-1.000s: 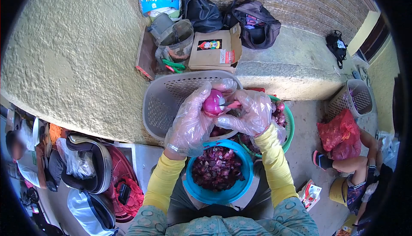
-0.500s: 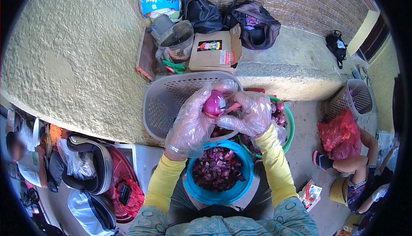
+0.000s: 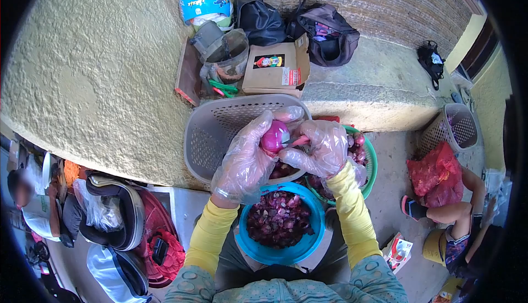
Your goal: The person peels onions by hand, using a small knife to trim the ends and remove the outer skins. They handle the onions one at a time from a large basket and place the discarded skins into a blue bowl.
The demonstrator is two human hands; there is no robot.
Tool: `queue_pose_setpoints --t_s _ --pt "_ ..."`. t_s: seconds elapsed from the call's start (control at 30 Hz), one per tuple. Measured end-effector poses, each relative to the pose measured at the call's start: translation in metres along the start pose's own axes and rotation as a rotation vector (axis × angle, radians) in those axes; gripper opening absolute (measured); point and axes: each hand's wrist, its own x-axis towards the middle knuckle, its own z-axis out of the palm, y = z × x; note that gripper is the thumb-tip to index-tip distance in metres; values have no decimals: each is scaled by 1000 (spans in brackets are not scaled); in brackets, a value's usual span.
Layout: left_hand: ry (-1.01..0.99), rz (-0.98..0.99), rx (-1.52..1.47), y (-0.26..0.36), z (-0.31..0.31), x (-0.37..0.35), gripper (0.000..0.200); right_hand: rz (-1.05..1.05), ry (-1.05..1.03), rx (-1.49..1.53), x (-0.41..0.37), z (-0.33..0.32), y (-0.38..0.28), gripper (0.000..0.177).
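A red onion (image 3: 272, 139) sits in my left hand (image 3: 242, 157), its gloved fingers wrapped around it. A pale patch shows on the onion's right side. My right hand (image 3: 325, 148), also in a clear plastic glove, grips a small knife (image 3: 300, 141) by its pinkish-red handle, with the blade against the onion and mostly hidden. Both hands are over the front of a grey perforated basket (image 3: 193, 129), where some onions show below. Nearer to me, a blue basin (image 3: 318, 215) holds onion skins and trimmings. Partly behind my right hand, a green basket (image 3: 374, 165) contains red onions.
On the ledge are a cardboard box (image 3: 275, 72), a bucket (image 3: 234, 55), bags (image 3: 258, 19) and a blue helmet (image 3: 204, 1). To the right, a person sits beside a red mesh sack (image 3: 437, 173) and another basket (image 3: 465, 127). A motorcycle seat (image 3: 129, 215) stands left.
The knife and onion have shifted slightly within my hands, and the pale patch on the onion faces me more. At the right, the other person's gloved hand has moved from its earlier spot.
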Motion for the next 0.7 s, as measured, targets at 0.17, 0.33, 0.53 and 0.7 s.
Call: queue_pose_setpoints --t_s 0.17,0.33,0.53,0.7 --pt "10 7 -4 -1 -1 0 43 32 -43 21 -1 0 1 44" --pt "-1 -19 39 2 -1 -2 43 -34 -52 -8 -2 0 4 44" --pt "13 17 72 1 -2 -3 42 46 -97 72 1 -3 -2 41" --pt "-18 -5 60 1 -5 -4 37 51 -131 102 -1 -3 1 42"
